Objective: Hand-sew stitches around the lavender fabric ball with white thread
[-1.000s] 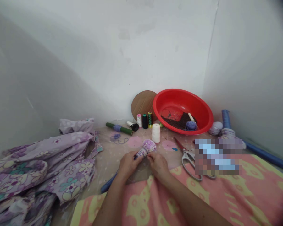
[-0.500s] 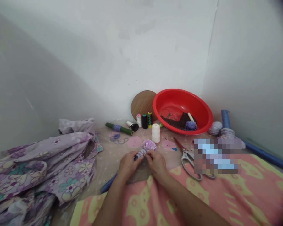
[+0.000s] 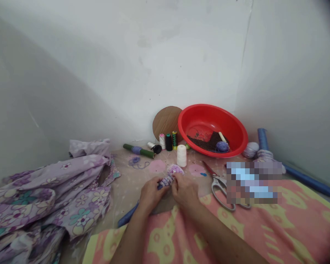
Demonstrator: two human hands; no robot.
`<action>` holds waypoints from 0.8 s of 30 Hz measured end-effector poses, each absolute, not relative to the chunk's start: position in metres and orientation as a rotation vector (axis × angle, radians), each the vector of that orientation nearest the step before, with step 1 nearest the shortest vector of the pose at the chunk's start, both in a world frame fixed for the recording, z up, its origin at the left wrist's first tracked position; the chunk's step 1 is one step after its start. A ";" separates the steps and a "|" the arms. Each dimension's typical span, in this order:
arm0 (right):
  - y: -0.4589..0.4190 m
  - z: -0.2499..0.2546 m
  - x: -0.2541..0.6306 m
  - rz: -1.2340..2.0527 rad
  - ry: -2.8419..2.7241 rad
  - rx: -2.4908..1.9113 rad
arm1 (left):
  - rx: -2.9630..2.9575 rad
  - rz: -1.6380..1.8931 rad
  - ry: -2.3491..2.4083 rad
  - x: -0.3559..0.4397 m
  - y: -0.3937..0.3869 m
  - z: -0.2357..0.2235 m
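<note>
A small bundle of purple flowered cloth [image 3: 172, 172], rounded at its far end, lies between both hands low in the middle of the view. My left hand [image 3: 150, 196] is closed around the bundle's near, narrow end. My right hand [image 3: 185, 191] pinches the bundle just behind the rounded head, fingers curled. A blue stick [image 3: 128, 217] runs out from under my left wrist toward the lower left. Both forearms rest over a pink and yellow blanket [image 3: 264, 234].
A white thread cone [image 3: 182, 155] stands just beyond the hands, with small spools [image 3: 168, 141] behind it. Red-handled scissors [image 3: 218, 183] lie to the right. A red basin [image 3: 213, 129] sits by the wall. Purple flowered fabric [image 3: 52, 190] is heaped at left.
My right hand has crept forward over the bundle, covering more of its rounded end. The left hand has barely shifted.
</note>
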State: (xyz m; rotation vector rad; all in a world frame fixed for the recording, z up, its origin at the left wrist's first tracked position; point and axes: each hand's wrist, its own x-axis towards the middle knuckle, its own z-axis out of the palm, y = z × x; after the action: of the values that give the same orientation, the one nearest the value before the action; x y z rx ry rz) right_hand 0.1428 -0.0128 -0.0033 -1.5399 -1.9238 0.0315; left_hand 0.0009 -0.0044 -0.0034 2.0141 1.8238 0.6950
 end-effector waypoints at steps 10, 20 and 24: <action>-0.008 0.004 0.142 -0.266 -2.026 -1.397 | 2.021 0.659 1.878 0.010 -0.012 -0.001; 0.002 0.003 0.144 0.219 -1.690 -1.107 | 2.017 0.712 1.858 0.009 -0.012 -0.003; 0.008 0.003 0.150 0.809 -1.283 -0.947 | 2.024 0.708 1.812 0.005 -0.009 -0.006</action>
State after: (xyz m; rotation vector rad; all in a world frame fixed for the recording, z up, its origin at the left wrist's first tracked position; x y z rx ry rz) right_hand 0.1502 0.0081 0.0032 -0.9475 -1.2832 0.8094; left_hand 0.0046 -0.0095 -0.0060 2.0242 1.8124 0.7079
